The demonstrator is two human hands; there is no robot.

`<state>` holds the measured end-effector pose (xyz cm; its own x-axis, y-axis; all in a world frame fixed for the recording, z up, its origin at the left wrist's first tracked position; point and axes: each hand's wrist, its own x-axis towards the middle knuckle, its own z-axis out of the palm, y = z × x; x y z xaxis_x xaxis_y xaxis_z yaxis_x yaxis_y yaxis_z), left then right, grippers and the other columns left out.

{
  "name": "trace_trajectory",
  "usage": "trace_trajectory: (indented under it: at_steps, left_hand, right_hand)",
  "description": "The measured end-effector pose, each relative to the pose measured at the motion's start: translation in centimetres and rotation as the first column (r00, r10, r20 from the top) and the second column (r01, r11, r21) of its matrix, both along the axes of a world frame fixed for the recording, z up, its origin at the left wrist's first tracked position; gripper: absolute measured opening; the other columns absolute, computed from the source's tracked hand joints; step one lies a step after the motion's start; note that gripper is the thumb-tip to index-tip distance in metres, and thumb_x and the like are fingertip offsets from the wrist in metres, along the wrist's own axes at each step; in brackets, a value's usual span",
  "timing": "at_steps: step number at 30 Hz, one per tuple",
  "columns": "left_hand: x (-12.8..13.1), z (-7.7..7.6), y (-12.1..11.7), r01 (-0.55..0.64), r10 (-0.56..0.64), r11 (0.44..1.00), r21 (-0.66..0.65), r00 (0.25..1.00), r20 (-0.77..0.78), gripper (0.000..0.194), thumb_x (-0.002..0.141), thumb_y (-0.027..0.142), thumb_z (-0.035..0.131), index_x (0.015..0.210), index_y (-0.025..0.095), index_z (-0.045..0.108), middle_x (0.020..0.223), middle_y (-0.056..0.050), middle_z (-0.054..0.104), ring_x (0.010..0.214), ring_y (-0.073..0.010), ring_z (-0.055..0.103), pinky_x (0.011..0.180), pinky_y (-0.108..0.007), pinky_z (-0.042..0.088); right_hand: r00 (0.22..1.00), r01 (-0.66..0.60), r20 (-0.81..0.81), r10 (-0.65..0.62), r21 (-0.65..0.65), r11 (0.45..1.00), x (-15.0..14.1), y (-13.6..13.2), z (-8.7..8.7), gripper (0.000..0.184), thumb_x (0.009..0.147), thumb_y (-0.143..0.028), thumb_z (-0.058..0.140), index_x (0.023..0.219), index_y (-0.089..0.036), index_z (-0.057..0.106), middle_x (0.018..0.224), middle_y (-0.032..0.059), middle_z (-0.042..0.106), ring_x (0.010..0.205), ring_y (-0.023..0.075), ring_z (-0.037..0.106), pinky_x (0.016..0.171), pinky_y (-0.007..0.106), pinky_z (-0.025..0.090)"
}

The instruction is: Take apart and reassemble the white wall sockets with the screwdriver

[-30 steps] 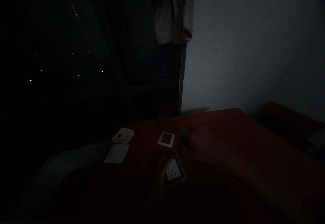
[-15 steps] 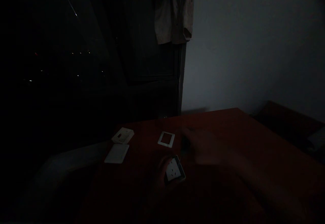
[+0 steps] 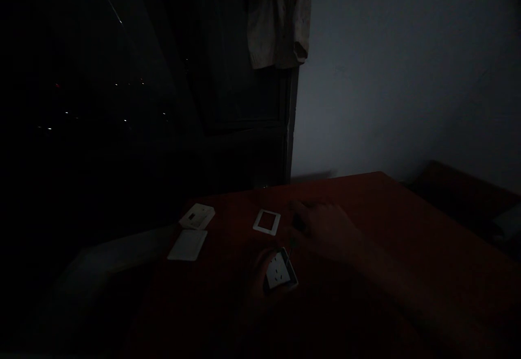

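The scene is very dark. My left hand (image 3: 257,283) is closed around a wall socket (image 3: 277,272), its white face with several slots turned up and a pale rim round it. Above and to the right of it, my right hand (image 3: 321,228) grips what looks like a screwdriver (image 3: 300,221) by its dark handle. Its thin shaft points down to the socket's right edge; I cannot make out exactly where the tip touches. A white square frame (image 3: 266,222) lies flat on the table just beyond both hands.
On the left of the reddish table (image 3: 350,190) rest a white box-shaped part (image 3: 197,216) and a flat white plate (image 3: 187,245) in front of it. Behind are a dark window (image 3: 122,158), hanging cloth (image 3: 279,22) and a pale wall (image 3: 386,76).
My right hand was blurred by motion before and shows more sharply now, with its grip slightly shifted. The socket and my left hand have barely moved.
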<state>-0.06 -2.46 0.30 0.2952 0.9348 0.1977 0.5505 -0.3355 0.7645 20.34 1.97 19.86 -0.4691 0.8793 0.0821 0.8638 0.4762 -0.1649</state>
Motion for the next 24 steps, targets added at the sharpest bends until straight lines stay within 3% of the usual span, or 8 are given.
trace_trajectory:
  at_steps: [2,4,8,13,17,21,24]
  left_hand:
    - [-0.1,-0.3,0.0,-0.001,0.001,1.0,0.016,1.0,-0.01,0.069,0.075,0.036,0.07,0.138,0.031,0.04,0.144,-0.006,0.04,0.131,-0.03,0.039,0.108,-0.045,0.036]
    - [-0.1,-0.7,0.1,-0.001,0.001,1.0,0.03,1.0,-0.006,0.071,0.075,0.035,0.07,0.139,0.031,0.039,0.145,-0.006,0.039,0.131,-0.0307,0.038,0.108,-0.046,0.036]
    - [-0.1,-1.0,0.2,0.01,-0.011,1.0,0.02,1.0,0.014,0.071,0.075,0.033,0.069,0.139,0.03,0.038,0.144,-0.006,0.04,0.13,-0.0298,0.04,0.107,-0.044,0.037]
    - [-0.1,-0.3,0.2,0.011,-0.011,1.0,0.014,1.0,-0.017,0.071,0.076,0.036,0.069,0.139,0.031,0.037,0.144,-0.006,0.04,0.13,-0.0303,0.039,0.108,-0.046,0.036]
    - [-0.2,-0.5,0.2,0.028,-0.028,1.0,-0.002,1.0,0.006,0.07,0.077,0.035,0.067,0.14,0.031,0.036,0.146,-0.006,0.037,0.132,-0.0291,0.037,0.108,-0.045,0.036]
    - [-0.2,-1.0,0.3,0.019,-0.019,1.0,-0.012,1.0,0.009,0.071,0.076,0.037,0.068,0.139,0.03,0.036,0.146,-0.007,0.037,0.131,-0.0298,0.038,0.108,-0.046,0.035]
    - [-0.1,-0.8,0.4,0.018,-0.019,1.0,-0.014,1.0,-0.017,0.073,0.074,0.036,0.069,0.139,0.03,0.037,0.145,-0.008,0.038,0.131,-0.0309,0.038,0.108,-0.047,0.035]
  right_hand:
    - [0.998,0.041,0.054,-0.042,0.012,0.999,-0.1,0.1,-0.1,0.026,0.092,-0.037,0.041,0.104,-0.02,0.057,0.092,0.0097,0.069,0.078,0.0248,0.067,0.061,0.031,0.039]
    - [1.0,-0.018,-0.001,0.018,-0.02,1.0,0.1,0.1,-0.1,0.023,0.089,-0.032,0.046,0.107,-0.02,0.056,0.095,0.0084,0.069,0.079,0.0232,0.066,0.061,0.03,0.039]
    - [0.963,-0.213,-0.186,0.196,-0.08,0.974,0.6,-0.2,0.2,0.049,0.077,-0.026,0.06,0.124,-0.021,0.046,0.109,0.0079,0.067,0.09,0.0214,0.065,0.067,0.028,0.043]
    - [0.999,0.013,0.034,-0.014,0.023,1.0,0.1,0.0,0.2,0.028,0.09,-0.038,0.043,0.105,-0.02,0.058,0.088,0.0091,0.071,0.073,0.0236,0.067,0.058,0.029,0.038]
    - [0.998,-0.05,-0.051,0.048,-0.034,0.998,0.3,0.1,0.1,0.025,0.085,-0.029,0.05,0.109,-0.021,0.057,0.095,0.0079,0.07,0.076,0.0212,0.066,0.058,0.027,0.038]
    - [0.966,-0.186,-0.202,0.162,-0.107,0.977,1.1,-0.1,0.1,0.048,0.076,-0.021,0.059,0.123,-0.02,0.048,0.105,0.0089,0.068,0.083,0.0205,0.065,0.062,0.026,0.04]
    - [0.987,-0.091,-0.135,0.081,-0.064,0.994,1.2,0.0,-0.1,0.038,0.083,-0.031,0.056,0.118,-0.019,0.053,0.097,0.0098,0.069,0.077,0.0211,0.066,0.06,0.027,0.04]
